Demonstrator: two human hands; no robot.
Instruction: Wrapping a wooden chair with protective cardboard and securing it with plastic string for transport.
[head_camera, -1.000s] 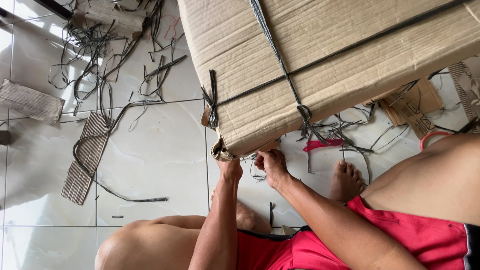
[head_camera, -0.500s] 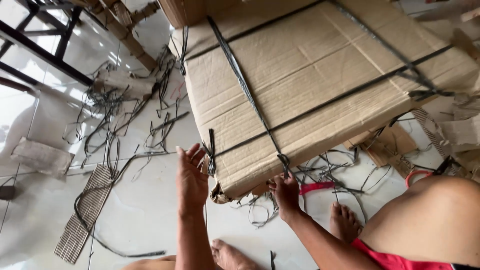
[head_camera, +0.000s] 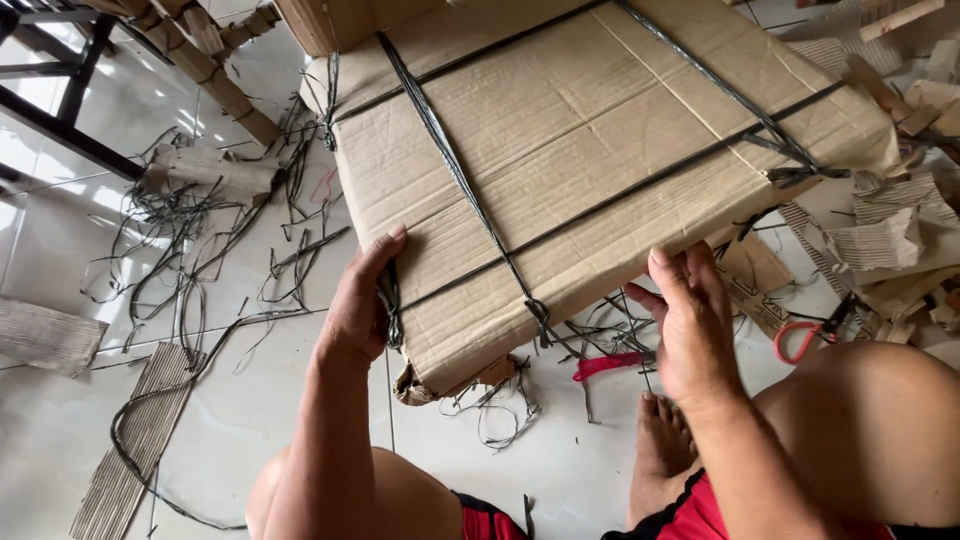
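Fingers of left hand (head_camera: 358, 305) clamped on strapped cardboard bundle (head_camera: 590, 150) edge — right hand (head_camera: 690, 325) fingers spread beneath it

Looks like a home floor turned cardboard-bundling spot. Glossy white floor tiles (head_camera: 300, 400), littered with black strap offcuts (head_camera: 190, 240) on the left and corrugated scraps (head_camera: 890, 240) far right. Big flattened cardboard bundle (head_camera: 600, 140) tied with black strapping, red-handled scissors (head_camera: 800, 335) lying near right, dark furniture legs (head_camera: 60, 110) far left.
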